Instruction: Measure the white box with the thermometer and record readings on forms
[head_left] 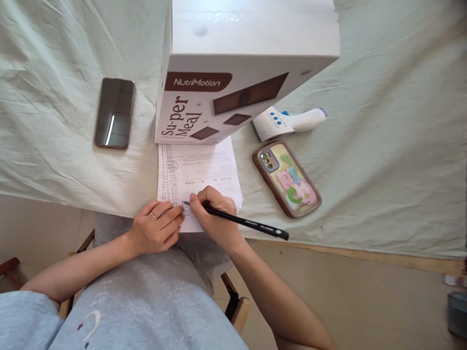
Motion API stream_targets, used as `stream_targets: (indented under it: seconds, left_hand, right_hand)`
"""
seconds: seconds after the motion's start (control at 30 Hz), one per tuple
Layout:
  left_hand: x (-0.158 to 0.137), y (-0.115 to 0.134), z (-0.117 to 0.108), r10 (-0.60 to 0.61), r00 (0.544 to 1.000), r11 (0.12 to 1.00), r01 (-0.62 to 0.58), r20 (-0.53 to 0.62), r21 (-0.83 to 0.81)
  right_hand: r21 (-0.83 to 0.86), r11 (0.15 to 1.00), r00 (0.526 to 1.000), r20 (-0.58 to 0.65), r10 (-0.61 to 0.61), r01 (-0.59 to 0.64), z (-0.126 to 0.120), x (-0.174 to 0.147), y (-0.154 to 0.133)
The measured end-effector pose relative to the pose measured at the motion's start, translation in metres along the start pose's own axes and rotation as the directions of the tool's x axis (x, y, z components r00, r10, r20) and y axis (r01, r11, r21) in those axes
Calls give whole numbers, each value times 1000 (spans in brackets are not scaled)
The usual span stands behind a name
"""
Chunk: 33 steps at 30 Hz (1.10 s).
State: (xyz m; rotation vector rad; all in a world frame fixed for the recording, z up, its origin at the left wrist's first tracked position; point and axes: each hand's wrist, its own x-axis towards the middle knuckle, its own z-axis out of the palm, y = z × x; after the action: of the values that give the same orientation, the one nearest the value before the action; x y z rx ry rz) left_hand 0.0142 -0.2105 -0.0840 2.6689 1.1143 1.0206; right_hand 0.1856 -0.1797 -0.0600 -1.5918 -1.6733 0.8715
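Observation:
My right hand (215, 214) grips a black pen (251, 224), its tip touching a white sheet of paper (197, 170). Rows of small handwriting run down the paper's left part, with a circled spot among them. My left hand (158, 226), with a ring on one finger, rests on the sheet's lower left corner, fingers slightly bent and lying over the edge. A tall white NutriMotion box (204, 107) stands at the top of the paper and hides its upper end.
Left of the box lies a dark-screened phone (114, 113). On the right are a phone in a colourful case (288, 180), face down, and a white handheld thermometer (288, 122). A wrinkled pale green cloth (383, 146) covers the table. Chair armrests flank my lap.

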Motion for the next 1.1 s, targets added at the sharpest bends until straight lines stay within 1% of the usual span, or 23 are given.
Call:
stream_targets:
  seconds: [0.13,0.33,0.53,0.8,0.87,0.93,1.1]
  left_hand:
    - [1,0,-1,-7,1000,1000,7,5,15]
    - [0,0,0,-6,1000,1000,6,11,14]
    - [0,1,-1,-9,1000,1000,8,16,24]
    - [2,0,-1,1,1000,1000,-1,7,7]
    - [2,-1,-2,3,1000,1000,-4,17,7]
    - [1,-1,-3,11,999,1000,-12,30,13]
    - [-2,-2,-4,30,997,999,-32,74,24]
  right_hand:
    - [-14,1000,1000,0,16,-16,0,1,-1]
    - [-24,1000,1000,-2,3,-3,-1,1,-1]
    - [-17,999,999,-22,33,-33,-1,1,0]
    - [-36,999,999,-40,20,-22,0,2,-3]
    - [-19,1000,999,-43,22,-23,-1,2,-3]
    - [22,998,998,-47,53,-52,-1,1,-1]
    - [198,971,988,-52,148,-135,-3,1,5]
